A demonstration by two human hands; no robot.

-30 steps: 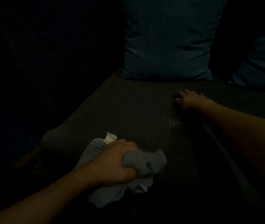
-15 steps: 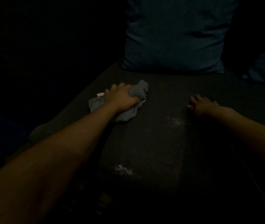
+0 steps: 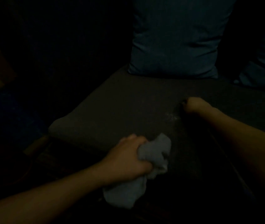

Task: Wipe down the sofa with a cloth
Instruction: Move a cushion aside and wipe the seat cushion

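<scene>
Where the dim light falls on the near edge of the sofa seat cushion (image 3: 115, 110), the left hand (image 3: 127, 159) is clenched around a bunched pale grey cloth (image 3: 152, 157), fingers wrapped tightly over the top of it. The cloth spills out on both sides of the fist: a crumpled lump toward the right and far side, and a looser tail hanging toward the near side, over the front edge of the cushion. The bare left forearm runs in from the near left corner. The cloth is pressed against the dark seat fabric close to the cushion's front edge, a little left of centre. Farther on and to the right, a faint pale speckled patch (image 3: 171, 117) shows on the seat. Just beyond it, the right hand (image 3: 195, 105) rests on the cushion with its fingers curled in toward the palm, holding nothing that can be made out; its forearm reaches in from the right. At the far end of the seat a blue-grey throw pillow (image 3: 177, 38) stands upright against the back. The edge of a second pillow (image 3: 264, 68) shows at the far right. Everything left of the sofa is too dark to make out.
</scene>
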